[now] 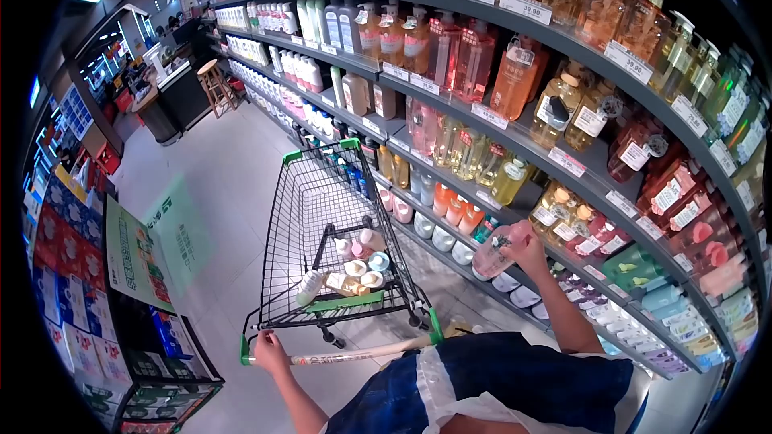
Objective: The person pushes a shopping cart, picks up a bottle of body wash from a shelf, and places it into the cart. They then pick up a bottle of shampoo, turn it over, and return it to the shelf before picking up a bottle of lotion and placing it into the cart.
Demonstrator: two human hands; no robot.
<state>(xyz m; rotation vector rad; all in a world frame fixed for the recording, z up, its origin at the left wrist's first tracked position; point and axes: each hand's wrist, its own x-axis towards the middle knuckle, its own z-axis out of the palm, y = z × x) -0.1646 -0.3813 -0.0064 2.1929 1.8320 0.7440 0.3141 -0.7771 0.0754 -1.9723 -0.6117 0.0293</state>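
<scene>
My right hand is wrapped round the upper part of a clear pink bottle, held in front of the lower shelves, to the right of the cart. At the left end of the cart's handle, my left hand is closed, touching the bar near its green corner. The black wire shopping cart has green corners. Several bottles lie in its near end, among them a yellowish bottle and a white one.
Curved shelves of bottles with price tags run along the right. On the left stand stacked boxed goods and a green sign board. A wooden stool and a counter are farther back.
</scene>
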